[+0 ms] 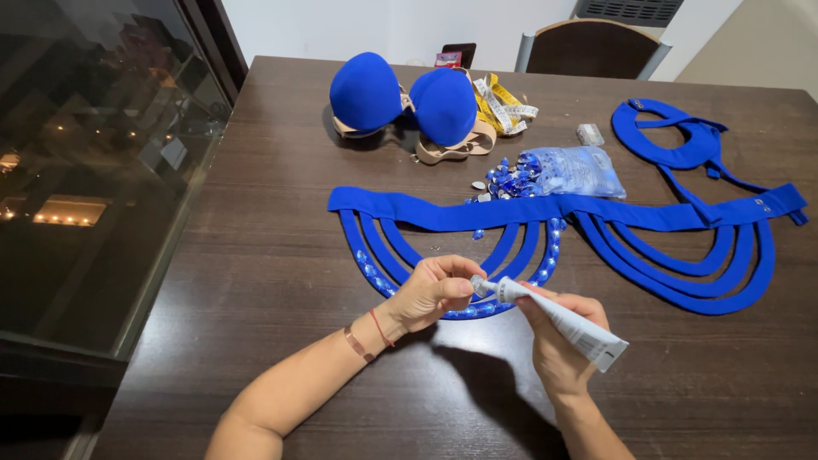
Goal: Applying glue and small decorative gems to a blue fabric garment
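Right hand (558,332) closed around soft glue tube (562,322), best gripped mid-body; left hand (430,291) pinched its cap at 9 o'clock.

Bare table (256,255) left — fabric piece (554,213) ahead

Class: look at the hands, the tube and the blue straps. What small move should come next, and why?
Probably twist the cap off: the left hand pinches the nozzle end of the white tube, which the right hand grips by its body. The looped blue straps carry gems on one side only, and loose gems lie nearby.
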